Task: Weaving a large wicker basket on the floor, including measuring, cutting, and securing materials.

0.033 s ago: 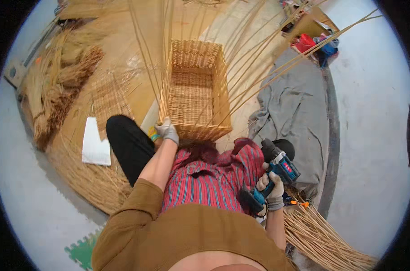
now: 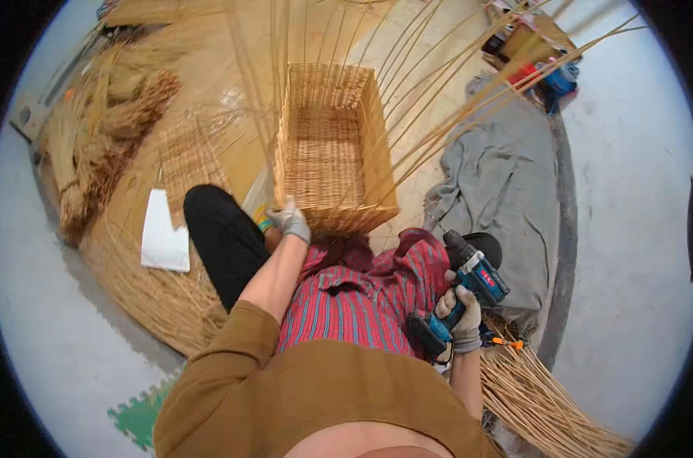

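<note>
A rectangular wicker basket (image 2: 327,156) lies before me, its open side showing the woven inside and long loose rods fanning up from its edges. My gloved left hand (image 2: 291,220) grips the basket at its near left corner; the fingertips are partly hidden. At my right, a blue and black cordless drill (image 2: 476,284) points up and to the left, a thin bit at its tip. Around its handle my gloved right hand (image 2: 459,311) is closed. The drill is apart from the basket, over my right knee.
Bundles of straw-coloured rods (image 2: 545,397) lie at the lower right, beside orange-handled pliers (image 2: 508,343). A grey cloth (image 2: 506,191) spreads on the right. On the left are a woven panel (image 2: 190,160), a white sheet (image 2: 163,237) and heaped plant stalks (image 2: 110,145). A box of items (image 2: 541,38) stands far right.
The basket and my left hand have shifted slightly to the right, and the basket's rods have swayed. Both hands keep their hold. The whole view has moved a little.
</note>
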Demonstrator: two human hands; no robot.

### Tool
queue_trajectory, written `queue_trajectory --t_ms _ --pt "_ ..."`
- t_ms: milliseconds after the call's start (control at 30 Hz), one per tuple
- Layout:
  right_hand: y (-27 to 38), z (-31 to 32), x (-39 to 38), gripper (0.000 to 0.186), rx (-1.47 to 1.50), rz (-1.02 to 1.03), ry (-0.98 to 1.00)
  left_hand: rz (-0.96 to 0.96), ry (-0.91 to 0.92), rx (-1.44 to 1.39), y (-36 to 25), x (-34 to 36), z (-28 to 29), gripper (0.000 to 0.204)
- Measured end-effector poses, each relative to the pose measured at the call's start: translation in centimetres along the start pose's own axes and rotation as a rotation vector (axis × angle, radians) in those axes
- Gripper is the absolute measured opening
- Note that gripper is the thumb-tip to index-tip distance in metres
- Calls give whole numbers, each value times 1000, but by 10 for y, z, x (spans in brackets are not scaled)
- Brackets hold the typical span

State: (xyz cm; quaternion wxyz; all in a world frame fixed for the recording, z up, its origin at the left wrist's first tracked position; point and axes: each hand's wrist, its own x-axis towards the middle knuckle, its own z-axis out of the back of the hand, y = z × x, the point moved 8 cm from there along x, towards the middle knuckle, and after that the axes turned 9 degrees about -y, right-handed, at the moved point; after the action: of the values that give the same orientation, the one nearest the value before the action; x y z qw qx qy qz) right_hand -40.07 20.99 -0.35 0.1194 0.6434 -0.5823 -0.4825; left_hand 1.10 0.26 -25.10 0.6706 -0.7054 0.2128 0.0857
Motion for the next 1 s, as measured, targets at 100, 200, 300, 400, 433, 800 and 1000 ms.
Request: queue_trajectory --t_ms 100,200,300,400,433,800,1000 --pt "8 -7 -10 42 -128 -48 -47 -125 34 316 -34 -83 27 94" --pt "25 -9 -21 33 -349 -97 -179 156 345 210 -19 -146 28 95" --pt "36 -22 -29 34 -916 -95 -216 395 653 285 6 -192 30 89" --pt "50 -69 -19 24 -1193 209 -57 389 1133 471 18 -223 12 88" --pt "53 -83 -16 31 -1274 278 15 503 1132 501 25 -225 10 83" --pt "57 -144 43 41 -1450 264 168 168 993 651 12 -187 -42 73" --pt "49 -152 65 34 -1575 235 255 417 938 317 57 -193 -43 42"
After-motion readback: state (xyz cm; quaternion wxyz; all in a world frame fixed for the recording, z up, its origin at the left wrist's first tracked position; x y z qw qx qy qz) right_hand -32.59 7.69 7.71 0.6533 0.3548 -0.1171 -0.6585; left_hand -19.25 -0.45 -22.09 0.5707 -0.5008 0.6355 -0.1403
